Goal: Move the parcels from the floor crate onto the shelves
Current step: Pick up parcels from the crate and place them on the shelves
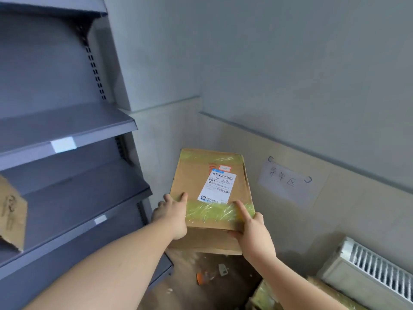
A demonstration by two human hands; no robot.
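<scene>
Parcel — between left hand, right hand

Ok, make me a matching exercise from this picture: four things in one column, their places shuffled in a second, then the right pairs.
Things
1. box
2. paper sign
3. radiator
4. cardboard piece

Places
A. standing on a shelf at the left edge
B. gripped between the left hand and the right hand
C. stuck flat on the wall
D. low in the right corner of the picture

Pairs: 1-B, 2-C, 3-D, 4-A
</scene>
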